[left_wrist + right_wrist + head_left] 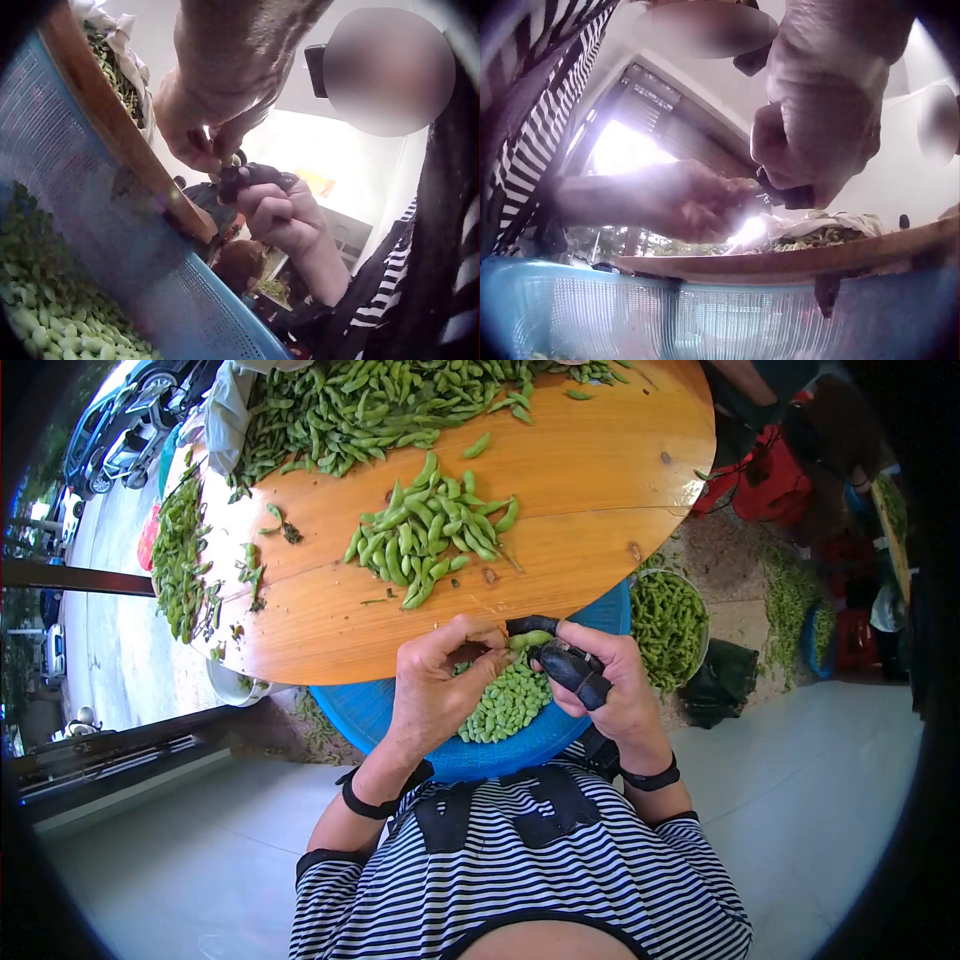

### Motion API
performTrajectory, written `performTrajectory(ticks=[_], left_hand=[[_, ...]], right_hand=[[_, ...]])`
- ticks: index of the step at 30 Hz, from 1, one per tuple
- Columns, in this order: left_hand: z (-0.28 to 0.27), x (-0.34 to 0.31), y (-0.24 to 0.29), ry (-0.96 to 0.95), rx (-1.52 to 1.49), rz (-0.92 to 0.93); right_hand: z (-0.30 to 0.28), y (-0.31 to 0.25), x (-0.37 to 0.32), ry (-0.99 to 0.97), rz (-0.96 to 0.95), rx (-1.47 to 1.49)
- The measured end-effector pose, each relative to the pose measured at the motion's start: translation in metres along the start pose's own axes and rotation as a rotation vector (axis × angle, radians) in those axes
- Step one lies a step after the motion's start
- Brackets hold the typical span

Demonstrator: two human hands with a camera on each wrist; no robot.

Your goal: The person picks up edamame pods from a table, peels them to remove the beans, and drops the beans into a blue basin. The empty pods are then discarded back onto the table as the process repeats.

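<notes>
In the head view, a green soybean pod [530,639] is held between the two hands, above a blue basket [365,710]. My left hand [430,685] pinches the pod's left end between thumb and fingertips. My right hand [622,675] grips the other end, with black covers [572,672] on its thumb and a finger. The left wrist view shows the covered fingers [255,176] meeting the left fingertips, which hide most of the pod. Below the hands, shelled green beans [510,705] lie heaped in the basket.
A wooden table [590,470] overhangs the basket and carries a small pile of pods [430,530]. A larger pod heap [360,410] lies at its far side, beside a pale cloth bag [230,415]. On the floor at right stands a bucket of green pods [668,625].
</notes>
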State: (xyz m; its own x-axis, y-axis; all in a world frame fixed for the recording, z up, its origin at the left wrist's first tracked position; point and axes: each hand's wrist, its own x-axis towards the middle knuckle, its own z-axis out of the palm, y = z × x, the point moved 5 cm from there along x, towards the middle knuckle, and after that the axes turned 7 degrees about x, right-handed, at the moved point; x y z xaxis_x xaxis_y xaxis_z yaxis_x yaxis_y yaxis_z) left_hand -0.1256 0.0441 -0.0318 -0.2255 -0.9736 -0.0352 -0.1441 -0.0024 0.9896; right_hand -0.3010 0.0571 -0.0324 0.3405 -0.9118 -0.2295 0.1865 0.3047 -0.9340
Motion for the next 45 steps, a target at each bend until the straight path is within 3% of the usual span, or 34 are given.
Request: performTrajectory(ticks=[2, 4, 6, 8, 9, 11, 16, 18, 20, 22, 24, 29, 33, 34, 35, 36, 37, 39, 41, 42, 44, 45], left_hand=[[0.0, -0.001, 0.001, 0.048, 0.091, 0.059], [0.002, -0.002, 0.006, 0.093, 0.184, 0.118], [0.01, -0.002, 0.003, -0.005, -0.097, -0.007], [0.013, -0.003, -0.004, -0.008, -0.216, -0.089], [0.015, -0.004, -0.009, -0.01, -0.336, -0.171], [0.018, -0.007, -0.007, -0.002, -0.295, -0.168], [0.022, -0.008, -0.007, 0.012, -0.193, -0.223], [0.022, -0.009, -0.009, 0.0, -0.088, -0.148], [0.021, -0.009, -0.006, 0.043, -0.021, -0.156], [0.019, -0.009, -0.006, 0.086, 0.047, -0.163], [0.018, -0.009, 0.006, 0.146, 0.35, 0.09], [0.02, -0.012, 0.018, 0.237, 0.522, 0.315], [0.021, -0.017, 0.017, 0.288, 0.616, 0.443], [0.019, -0.019, 0.018, 0.288, 0.616, 0.443], [0.017, -0.019, 0.006, 0.154, 0.435, 0.215], [0.019, -0.02, -0.006, 0.019, 0.251, -0.01], [0.019, -0.02, -0.008, 0.019, 0.251, -0.011], [0.04, -0.026, -0.025, -0.236, -1.007, -0.408], [0.038, -0.025, -0.023, -0.27, -1.007, -0.42], [0.035, -0.026, -0.026, -0.288, -0.911, -0.448], [0.034, -0.024, -0.021, -0.304, -0.813, -0.473], [0.023, -0.02, -0.011, -0.181, -0.353, -0.39]], right_hand=[[0.002, 0.006, -0.001, -0.087, 0.042, 0.423], [0.004, 0.004, 0.0, -0.045, 0.018, 0.419], [0.006, 0.001, 0.001, -0.004, -0.005, 0.415], [0.005, -0.006, 0.003, 0.118, -0.081, -0.012], [0.007, -0.006, 0.005, 0.118, -0.082, -0.012], [0.012, -0.022, 0.004, 0.12, -0.406, -0.356], [0.004, -0.017, 0.003, 0.116, -0.342, -0.37], [0.005, -0.016, 0.003, 0.127, -0.31, -0.341], [0.005, -0.008, 0.003, 0.102, -0.167, -0.044], [0.003, -0.008, 0.001, 0.059, -0.082, 0.03], [0.004, -0.003, 0.0, 0.017, 0.006, 0.105], [0.008, 0.002, 0.001, -0.055, 0.02, 0.357], [0.009, 0.001, 0.0, 0.027, -0.002, 0.234], [0.007, -0.001, 0.001, 0.037, -0.107, 0.051], [0.006, -0.006, 0.001, 0.047, -0.212, -0.132], [0.005, -0.006, 0.002, 0.046, -0.212, -0.133], [0.005, -0.009, 0.002, 0.013, -0.245, -0.163], [0.003, -0.012, 0.0, -0.018, -0.277, -0.194], [0.001, 0.003, -0.001, -0.084, 0.077, 0.25], [0.0, 0.004, -0.001, -0.083, 0.076, 0.249], [-0.003, -0.003, 0.0, -0.022, -0.142, -0.137], [-0.002, -0.004, -0.001, -0.023, -0.143, -0.138]])
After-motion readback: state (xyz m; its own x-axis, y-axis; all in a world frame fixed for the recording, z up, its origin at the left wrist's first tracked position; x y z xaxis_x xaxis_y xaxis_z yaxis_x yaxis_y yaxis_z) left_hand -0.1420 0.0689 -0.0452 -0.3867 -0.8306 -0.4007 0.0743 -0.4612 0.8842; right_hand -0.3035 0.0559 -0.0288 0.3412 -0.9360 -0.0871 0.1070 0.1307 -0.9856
